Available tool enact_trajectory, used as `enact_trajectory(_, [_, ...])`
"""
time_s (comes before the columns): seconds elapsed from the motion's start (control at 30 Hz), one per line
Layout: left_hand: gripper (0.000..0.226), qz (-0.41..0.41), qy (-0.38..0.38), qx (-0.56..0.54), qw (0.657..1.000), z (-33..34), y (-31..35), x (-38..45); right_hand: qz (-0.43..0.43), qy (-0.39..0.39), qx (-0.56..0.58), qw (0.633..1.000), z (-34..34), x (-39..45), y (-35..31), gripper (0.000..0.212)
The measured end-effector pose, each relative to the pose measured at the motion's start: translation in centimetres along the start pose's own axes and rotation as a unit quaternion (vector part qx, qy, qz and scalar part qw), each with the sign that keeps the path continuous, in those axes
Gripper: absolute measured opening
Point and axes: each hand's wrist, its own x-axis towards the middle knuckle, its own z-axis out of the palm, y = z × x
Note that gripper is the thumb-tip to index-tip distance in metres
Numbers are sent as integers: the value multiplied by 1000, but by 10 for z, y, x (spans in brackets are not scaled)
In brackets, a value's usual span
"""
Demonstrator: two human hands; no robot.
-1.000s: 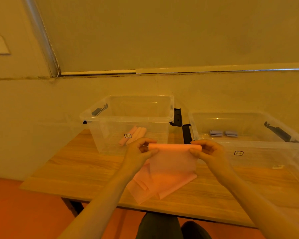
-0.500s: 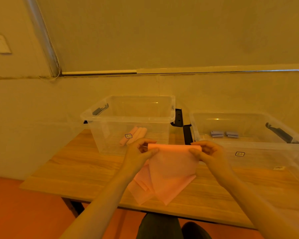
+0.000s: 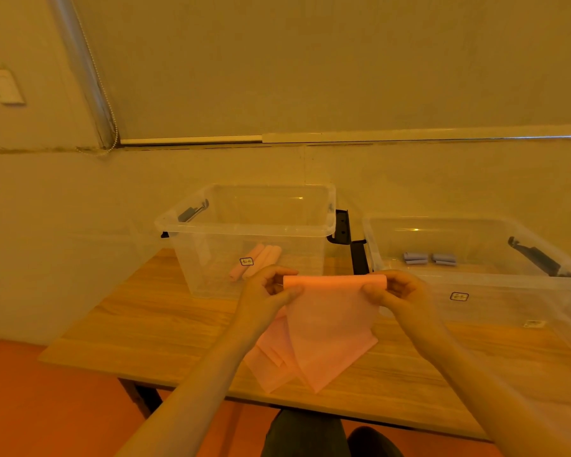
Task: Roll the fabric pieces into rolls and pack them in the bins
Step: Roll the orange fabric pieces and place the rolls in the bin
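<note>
A pink fabric piece [image 3: 330, 321] hangs in the air above the table, its top edge wound into a thin roll. My left hand [image 3: 267, 291] pinches the roll's left end and my right hand [image 3: 396, 293] pinches its right end. The loose lower part of the sheet drapes down onto a small pile of pink fabric pieces [image 3: 271, 361] on the table. Behind my hands, the left clear bin [image 3: 192, 222] holds three pink rolls [image 3: 256, 260]. The right clear bin [image 3: 475, 282] holds two grey-blue rolls [image 3: 429, 258].
The wooden table [image 3: 145, 324] stands against a pale wall, its front edge near my legs. Black latch handles stick out on the bins' sides. Orange floor lies to the left and below.
The free lower part of the pink sheet has swung and now hangs to a point; the roll between my hands has turned a little. The bins have not moved.
</note>
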Motion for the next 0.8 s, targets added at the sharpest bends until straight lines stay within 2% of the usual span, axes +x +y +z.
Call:
enact_trajectory(0.13, [19,-9,5,-27,1000,1,-1,0,0,2,7,1000,1,-2,-1,12])
enact_trajectory(0.37, [20,-16,11,-12,1000,-1,-2,-1,0,-7,-1,1000,1,-1,-2,28])
enact_trajectory(0.6, [27,-6,-13,8,1000,-1,2,-4,8,4,-3,1000,1,-1,0,20])
enact_trajectory(0.8, [19,-14,12,-1,1000,-1,-3,-1,3,-8,-3,1000,2,0,1,31])
